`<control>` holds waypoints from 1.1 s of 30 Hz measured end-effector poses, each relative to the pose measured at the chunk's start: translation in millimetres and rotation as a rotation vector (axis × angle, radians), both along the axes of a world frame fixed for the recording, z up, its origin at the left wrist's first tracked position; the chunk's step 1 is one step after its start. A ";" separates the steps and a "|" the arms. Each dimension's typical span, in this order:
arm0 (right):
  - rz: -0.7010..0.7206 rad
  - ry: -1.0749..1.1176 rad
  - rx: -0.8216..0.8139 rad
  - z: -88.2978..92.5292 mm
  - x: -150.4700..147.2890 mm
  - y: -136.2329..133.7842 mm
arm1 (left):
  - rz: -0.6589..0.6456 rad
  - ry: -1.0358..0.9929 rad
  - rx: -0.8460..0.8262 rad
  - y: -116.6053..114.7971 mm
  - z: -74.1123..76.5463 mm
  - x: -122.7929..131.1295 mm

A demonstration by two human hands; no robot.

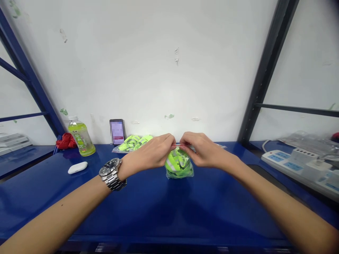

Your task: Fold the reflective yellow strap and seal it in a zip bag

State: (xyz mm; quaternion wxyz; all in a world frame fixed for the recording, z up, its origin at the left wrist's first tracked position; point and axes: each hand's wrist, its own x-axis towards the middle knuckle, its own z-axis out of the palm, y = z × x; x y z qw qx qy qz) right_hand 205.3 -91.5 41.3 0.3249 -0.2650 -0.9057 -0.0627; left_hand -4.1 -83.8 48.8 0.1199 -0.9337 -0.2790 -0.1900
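Note:
Both hands pinch the red-edged top of a clear zip bag (179,168), which has neon yellow-green material with pale reflective stripes inside. My left hand (158,150), with a metal watch (112,173) on its wrist, grips the left end of the red strip. On the right end, my right hand (202,149) is closed, thumb and fingers together. The bag hangs or stands upright over the blue table (159,211); whether its bottom bears on the table I cannot tell. Behind my left hand lie more bagged neon pieces (134,142).
A phone (117,131) leans on the wall, left of centre. Further left are a green drink bottle (82,137), a white earbud case (77,168) and a red cloth bundle (66,141). White power strips (288,165) lie at the right. Metal posts (265,74) rise on both sides.

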 end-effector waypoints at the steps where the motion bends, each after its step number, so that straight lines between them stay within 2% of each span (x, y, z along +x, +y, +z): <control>1: 0.000 0.001 0.003 0.0 -0.4 -0.1 | 0.004 0.002 0.012 1.0 -1.2 -0.1; 4: -0.003 0.027 -0.025 -0.2 0.8 0.2 | 0.020 -0.011 0.024 1.4 -0.5 0.0; 10: -0.022 0.047 -0.124 3.8 3.6 -3.7 | -0.001 0.052 0.104 -8.8 10.2 5.9; 14: -0.028 0.020 -0.115 6.3 -2.4 -9.5 | 0.064 0.134 0.194 -11.9 6.6 11.5; 16: -0.102 0.017 -0.081 4.6 -8.4 -11.8 | 0.123 0.156 0.237 -11.2 0.9 15.6; 18: -0.235 0.020 -0.029 0.8 -15.6 -12.8 | 0.150 0.145 0.273 -9.4 -5.7 20.4; 21: -0.434 0.033 0.056 -6.6 -24.7 -10.9 | 0.145 0.105 0.322 -5.6 -13.3 26.2; 23: -0.494 0.038 0.098 -10.6 -27.2 -7.6 | 0.139 0.092 0.327 -3.2 -14.8 26.9; 25: -0.491 0.046 0.111 -12.9 -25.8 -3.3 | 0.134 0.093 0.312 -1.7 -12.9 24.4; 28: -0.392 0.089 0.084 -13.2 -18.3 2.1 | 0.117 0.071 0.250 -2.0 -5.7 14.8; 33: -0.276 0.140 0.017 -8.5 -1.9 1.2 | 0.139 0.014 0.055 -1.9 6.9 -8.5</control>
